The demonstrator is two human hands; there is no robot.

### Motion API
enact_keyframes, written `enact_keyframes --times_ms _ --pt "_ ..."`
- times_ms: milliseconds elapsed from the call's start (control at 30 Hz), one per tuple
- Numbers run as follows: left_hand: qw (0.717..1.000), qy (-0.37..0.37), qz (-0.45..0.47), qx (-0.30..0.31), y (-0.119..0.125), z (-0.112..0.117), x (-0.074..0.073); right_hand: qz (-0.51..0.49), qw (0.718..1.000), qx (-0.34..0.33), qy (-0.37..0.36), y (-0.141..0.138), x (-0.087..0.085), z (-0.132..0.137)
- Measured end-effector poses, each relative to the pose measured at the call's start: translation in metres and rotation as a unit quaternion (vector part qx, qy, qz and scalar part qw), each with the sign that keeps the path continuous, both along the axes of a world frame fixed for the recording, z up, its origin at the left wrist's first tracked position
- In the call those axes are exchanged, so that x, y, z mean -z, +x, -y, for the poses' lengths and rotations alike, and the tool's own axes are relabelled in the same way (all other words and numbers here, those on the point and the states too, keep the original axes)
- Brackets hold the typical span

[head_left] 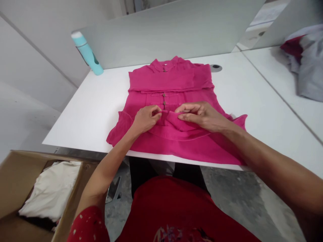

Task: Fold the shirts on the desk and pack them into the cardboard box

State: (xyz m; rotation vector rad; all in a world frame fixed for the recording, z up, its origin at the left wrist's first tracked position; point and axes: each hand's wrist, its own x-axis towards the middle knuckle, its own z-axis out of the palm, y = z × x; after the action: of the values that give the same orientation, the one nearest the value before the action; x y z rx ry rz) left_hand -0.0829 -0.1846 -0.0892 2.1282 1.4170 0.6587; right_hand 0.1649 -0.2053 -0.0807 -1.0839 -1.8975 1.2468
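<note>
A bright pink shirt [156,101] lies on the white table, collar toward the divider, its sleeves folded flat across the chest. Small dark buttons run down its front. The lower front is lifted and bunched into a fold near the middle. My left hand [147,118] pinches the raised hem edge between thumb and fingers, just left of the button line. Over on the other side, my right hand [199,116] grips the same edge between thumb and index finger. Part of the lower shirt reaches the table's front edge.
A turquoise bottle [87,53] stands at the table's back left, beside the grey divider [161,37]. Grey and dark red clothes [309,64] are heaped at far right. An open cardboard box [20,178] with white folded cloth [51,191] sits below left.
</note>
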Motion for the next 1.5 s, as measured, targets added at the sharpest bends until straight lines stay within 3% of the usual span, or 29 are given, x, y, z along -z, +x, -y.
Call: enact_keyframes --times_ms 167,367,533,800,1100,1267,1400,1500 --pt "0.999 0.005 -0.025 -0.038 0.004 0.001 -0.003 -0.012 0.999 0.030 0.001 0.009 -0.003 -0.004" --pt "1.000 -0.006 -0.002 -0.023 0.005 0.002 -0.001 0.009 0.995 -0.097 -0.029 0.000 0.002 -0.005" --pt "0.989 -0.045 0.133 0.056 0.002 0.005 -0.001 0.015 1.000 -0.017 -0.001 -0.014 0.011 -0.012" --pt "0.978 -0.077 0.186 0.046 -0.001 0.006 0.000 0.047 0.997 0.052 0.034 -0.022 0.010 -0.014" --pt "0.987 -0.020 0.150 0.047 0.001 0.002 0.012 0.061 0.997 0.035 0.024 -0.026 0.005 -0.010" --pt "0.995 0.003 0.091 0.028 0.000 0.006 0.009 0.083 0.995 0.053 0.015 -0.026 0.018 -0.018" --pt "0.998 0.056 0.023 -0.008 -0.020 0.011 0.003 0.149 0.981 0.070 0.102 -0.027 0.034 -0.031" --pt "0.997 0.079 0.000 0.004 -0.047 0.015 -0.001 0.215 0.962 0.080 0.147 -0.029 0.040 -0.036"
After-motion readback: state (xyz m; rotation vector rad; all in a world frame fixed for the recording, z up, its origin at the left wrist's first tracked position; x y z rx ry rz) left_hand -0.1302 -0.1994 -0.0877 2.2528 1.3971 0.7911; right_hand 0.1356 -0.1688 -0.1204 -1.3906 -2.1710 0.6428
